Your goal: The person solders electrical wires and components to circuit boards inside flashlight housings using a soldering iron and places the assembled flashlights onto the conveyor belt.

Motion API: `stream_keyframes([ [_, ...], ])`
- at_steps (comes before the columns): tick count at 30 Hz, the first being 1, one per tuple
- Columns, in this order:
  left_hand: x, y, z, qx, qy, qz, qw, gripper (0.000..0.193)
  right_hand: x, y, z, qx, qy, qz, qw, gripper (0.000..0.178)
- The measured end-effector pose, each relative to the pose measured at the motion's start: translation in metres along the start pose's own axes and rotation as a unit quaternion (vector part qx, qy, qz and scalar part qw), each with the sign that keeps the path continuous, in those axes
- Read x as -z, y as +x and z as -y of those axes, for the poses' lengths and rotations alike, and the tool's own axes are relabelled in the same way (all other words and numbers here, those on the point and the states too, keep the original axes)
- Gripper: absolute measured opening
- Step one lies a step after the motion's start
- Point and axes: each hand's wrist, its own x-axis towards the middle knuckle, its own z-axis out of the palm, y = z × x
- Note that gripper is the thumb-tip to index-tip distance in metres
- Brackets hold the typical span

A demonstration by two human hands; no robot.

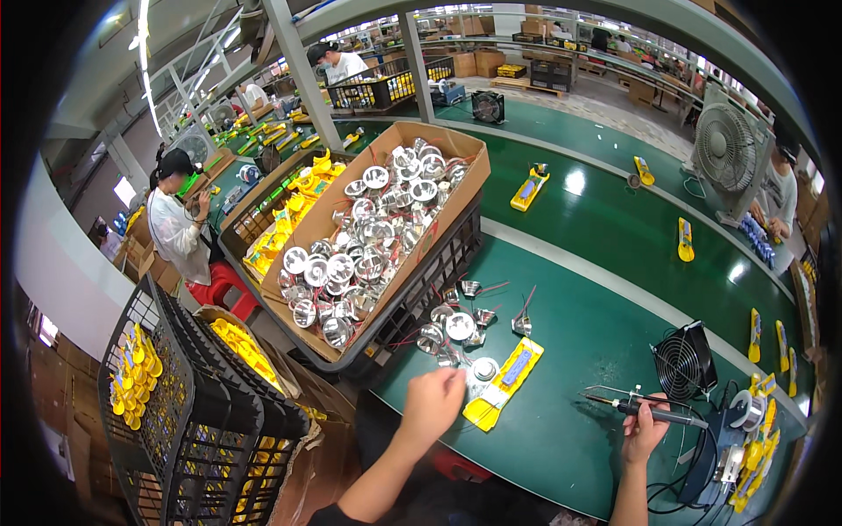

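Observation:
My left hand is closed, thumb and fingers bunched at the edge of a round silver lamp reflector. What the fingertips pinch is hidden. Against that reflector lies a yellow flashlight casing with a blue battery in it, tilted on the green table. My right hand grips a soldering iron by its black handle, the tip directed left, apart from the casing. Several loose reflectors with red wires lie just beyond my left hand.
A cardboard box full of reflectors stands on a black crate at left. Black crates hold yellow casings. At right are a small black fan, a solder spool and a blue soldering station. Beyond runs a green conveyor carrying casings; co-workers sit farther off.

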Motion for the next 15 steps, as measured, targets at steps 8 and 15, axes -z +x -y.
stream_keyframes([
  [8, -0.043, 0.032, 0.009, 0.045, 0.098, -0.065, 0.992, 0.023, -0.002, -0.003, 0.002, -0.016, 0.004, -0.003, 1.000, 0.017],
  [15, -0.019, 0.001, 0.018, -0.040, -0.209, -0.087, 0.973, 0.010, 0.001, -0.001, 0.007, -0.019, 0.011, -0.030, 0.999, 0.015],
])
